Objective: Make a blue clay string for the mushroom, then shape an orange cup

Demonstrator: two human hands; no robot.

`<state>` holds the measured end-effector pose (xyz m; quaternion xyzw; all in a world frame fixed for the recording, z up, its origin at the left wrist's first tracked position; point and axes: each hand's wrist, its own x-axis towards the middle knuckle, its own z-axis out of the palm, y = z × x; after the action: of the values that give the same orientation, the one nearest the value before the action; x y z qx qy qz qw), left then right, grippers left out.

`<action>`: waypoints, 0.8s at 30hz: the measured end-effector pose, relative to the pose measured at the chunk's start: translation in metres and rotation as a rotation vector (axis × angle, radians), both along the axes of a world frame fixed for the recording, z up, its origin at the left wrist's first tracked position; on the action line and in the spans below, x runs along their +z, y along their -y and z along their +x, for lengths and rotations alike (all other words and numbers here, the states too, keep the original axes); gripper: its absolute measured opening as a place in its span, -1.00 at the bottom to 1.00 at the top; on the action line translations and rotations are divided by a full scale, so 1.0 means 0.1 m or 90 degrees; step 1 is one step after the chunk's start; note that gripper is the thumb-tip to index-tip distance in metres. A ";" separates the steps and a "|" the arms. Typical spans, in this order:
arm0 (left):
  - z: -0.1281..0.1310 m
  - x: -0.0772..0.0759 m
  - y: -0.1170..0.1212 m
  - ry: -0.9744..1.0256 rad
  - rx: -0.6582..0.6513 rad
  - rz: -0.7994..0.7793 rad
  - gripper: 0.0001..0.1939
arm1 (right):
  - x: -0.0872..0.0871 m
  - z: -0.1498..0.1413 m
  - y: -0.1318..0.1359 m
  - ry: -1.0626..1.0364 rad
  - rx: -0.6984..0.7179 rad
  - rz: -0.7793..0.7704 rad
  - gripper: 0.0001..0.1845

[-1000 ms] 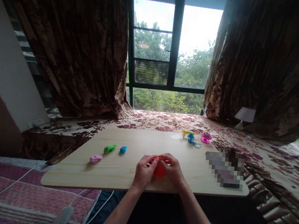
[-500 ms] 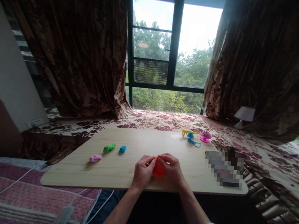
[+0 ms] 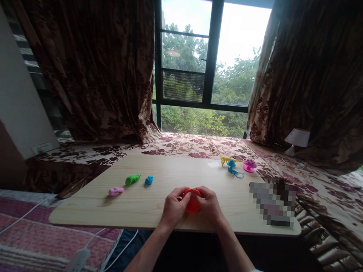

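Observation:
Near the front edge of the table, my left hand [image 3: 173,203] and my right hand [image 3: 210,204] pinch the rim of a red piece of what looks like modelling clay [image 3: 192,207]. Its shape is thin and rounded, with an orange-red upper edge between my thumbs. Both hands are closed on it from opposite sides, fingertips close together. Behind the piece, most of my fingers are hidden.
On the pale wooden table [image 3: 166,170], left of my hands, lie a pink lump [image 3: 116,191], a green lump [image 3: 133,179] and a blue lump [image 3: 148,180]. Back right stand a blue mushroom shape [image 3: 231,165], a yellow figure [image 3: 226,160] and a pink mushroom shape [image 3: 249,165]. A blurred-out object [image 3: 272,204] lies right.
The red piece's upper edge now shows as a wider curved rim between my thumbs, where before only a small tip showed. My hands have barely shifted.

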<state>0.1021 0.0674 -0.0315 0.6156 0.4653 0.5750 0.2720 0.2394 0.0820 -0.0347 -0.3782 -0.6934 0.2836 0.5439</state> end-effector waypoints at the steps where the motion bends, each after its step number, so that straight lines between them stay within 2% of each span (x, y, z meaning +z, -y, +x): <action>1: 0.00 0.00 0.00 -0.002 -0.003 -0.001 -0.76 | 0.00 0.00 0.00 0.004 -0.006 0.002 -0.85; 7: 0.00 -0.02 0.00 -0.012 -0.003 0.014 -0.80 | 0.02 -0.01 0.01 0.018 -0.027 0.008 -0.85; 14: -0.01 -0.04 -0.01 -0.022 0.010 0.033 -0.80 | 0.01 0.00 0.00 0.037 0.001 0.002 -0.83; 24: 0.01 -0.07 -0.02 -0.056 0.026 0.032 -0.76 | 0.00 0.02 -0.01 0.035 -0.042 -0.002 -0.84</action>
<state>0.1033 0.0699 -0.0382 0.6374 0.4748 0.5639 0.2241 0.2414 0.0827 -0.0344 -0.4091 -0.6950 0.2562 0.5329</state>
